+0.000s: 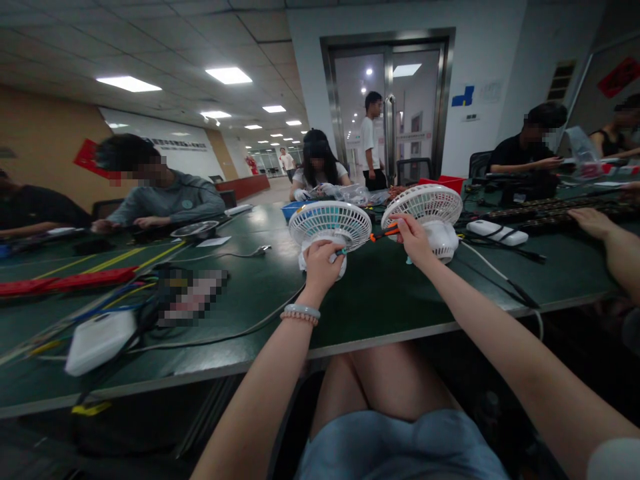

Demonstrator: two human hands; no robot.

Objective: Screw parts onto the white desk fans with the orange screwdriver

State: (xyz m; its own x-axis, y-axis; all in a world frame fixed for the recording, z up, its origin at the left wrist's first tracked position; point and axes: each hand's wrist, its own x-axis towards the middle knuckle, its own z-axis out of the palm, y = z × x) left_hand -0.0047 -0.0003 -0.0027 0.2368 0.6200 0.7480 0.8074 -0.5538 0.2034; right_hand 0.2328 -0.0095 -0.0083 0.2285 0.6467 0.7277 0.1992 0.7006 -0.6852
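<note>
Hold the likely light, rigid fan by the housing under the curled left hand, sparing the probably brittle guard ahead; right hand pinches an orange-black tool.

Over my feed, I count two white fans at twelve and one o'clock, one orange-and-black tool at twelve, two working hands, one red strip at ten.

Pale wall, glass doors, panel-lit ceiling
</note>
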